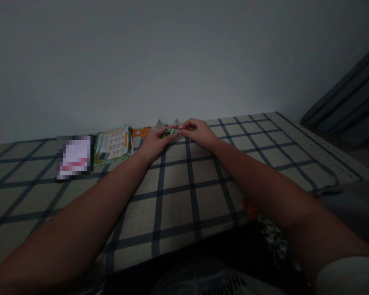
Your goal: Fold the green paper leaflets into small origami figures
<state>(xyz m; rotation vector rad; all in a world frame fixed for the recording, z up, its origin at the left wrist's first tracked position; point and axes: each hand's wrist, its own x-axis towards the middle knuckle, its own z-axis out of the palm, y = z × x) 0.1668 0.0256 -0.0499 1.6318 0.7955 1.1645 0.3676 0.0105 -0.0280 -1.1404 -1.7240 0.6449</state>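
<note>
Near the far edge of the checked tablecloth, both hands meet at a small piece of green printed paper (169, 132). My left hand (153, 143) holds its left side, with the thumb along the near edge and the fingers behind. At its right end, the thumb and fingertips of my right hand (199, 132) are pinched together on the paper. Two small pointed folded papers, one on the left (159, 123) and one on the right (176, 121), stand just behind the hands, against the wall. My fingers cover part of the held paper.
To the left lies a stack of printed green and white sheets (113, 144), beside a blurred-out phone-like object (75, 157). An orange cartoon print (140, 132) shows behind my left hand. The checked tablecloth (178, 192) reaches the wall (184, 61). A dark curtain (350, 94) hangs at right.
</note>
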